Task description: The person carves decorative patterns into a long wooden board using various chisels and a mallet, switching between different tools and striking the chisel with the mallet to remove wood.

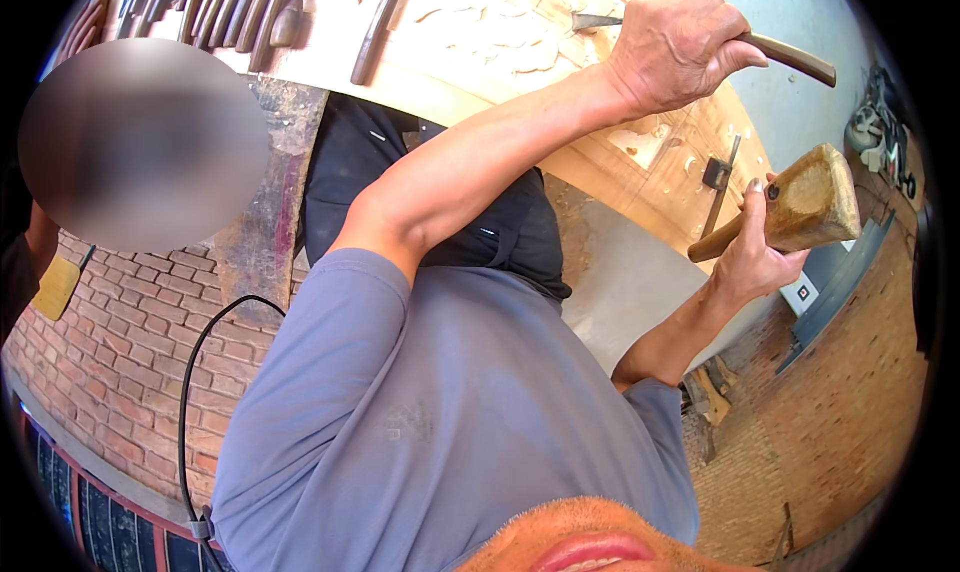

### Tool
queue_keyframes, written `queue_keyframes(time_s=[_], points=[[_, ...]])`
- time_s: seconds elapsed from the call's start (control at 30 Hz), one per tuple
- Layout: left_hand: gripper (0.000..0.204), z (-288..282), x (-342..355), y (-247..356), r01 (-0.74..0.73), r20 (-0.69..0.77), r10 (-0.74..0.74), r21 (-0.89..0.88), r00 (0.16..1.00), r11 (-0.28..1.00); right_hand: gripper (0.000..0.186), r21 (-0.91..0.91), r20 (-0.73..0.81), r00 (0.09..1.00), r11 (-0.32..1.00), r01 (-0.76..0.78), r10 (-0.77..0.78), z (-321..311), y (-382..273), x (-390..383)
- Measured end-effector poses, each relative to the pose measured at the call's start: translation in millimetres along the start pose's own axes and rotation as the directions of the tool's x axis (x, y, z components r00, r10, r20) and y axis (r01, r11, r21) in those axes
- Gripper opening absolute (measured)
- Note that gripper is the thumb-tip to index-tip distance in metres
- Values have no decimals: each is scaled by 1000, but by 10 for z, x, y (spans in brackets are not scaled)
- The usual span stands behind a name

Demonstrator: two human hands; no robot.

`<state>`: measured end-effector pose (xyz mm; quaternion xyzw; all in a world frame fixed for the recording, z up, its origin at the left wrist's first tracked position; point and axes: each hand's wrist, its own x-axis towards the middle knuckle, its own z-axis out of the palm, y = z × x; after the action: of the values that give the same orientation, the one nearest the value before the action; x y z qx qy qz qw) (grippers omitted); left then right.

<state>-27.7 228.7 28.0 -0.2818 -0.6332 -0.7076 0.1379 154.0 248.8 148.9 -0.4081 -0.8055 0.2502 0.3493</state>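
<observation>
The middle of the chisel [795, 60] was covered by the left hand [685, 52], and part of the handle of the mallet [815, 200] by the right hand [755, 257]. Whether the board [470, 82] was touched by the blade's tip could not be told. Part of the board was hidden by the left forearm [510, 127], and its far side was cut off by the upper edge, as were several tools [240, 12]. Everything behind a round blurred patch [145, 144] was concealed. The cluttered items [880, 132] by the right rim were too small to be identified.
</observation>
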Motion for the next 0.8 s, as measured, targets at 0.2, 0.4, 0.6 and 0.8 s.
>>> queue_keyframes(time_s=[0.2,0.4,0.6,0.8], points=[[30,-147,241,81,169,39,-165,-153,986,974,37,2,15,1000,1000,-25,25,15,21,-11],[34,-175,297,2,159,-72,-164,-72,984,985,36,7,22,999,999,-37,37,59,-21,-18],[29,-178,256,54,113,-35,-115,-65,993,991,48,-35,44,996,997,-73,75,15,17,6],[30,-205,178,57,121,23,-120,-79,993,990,50,-161,145,981,976,149,-126,-125,71,475]])
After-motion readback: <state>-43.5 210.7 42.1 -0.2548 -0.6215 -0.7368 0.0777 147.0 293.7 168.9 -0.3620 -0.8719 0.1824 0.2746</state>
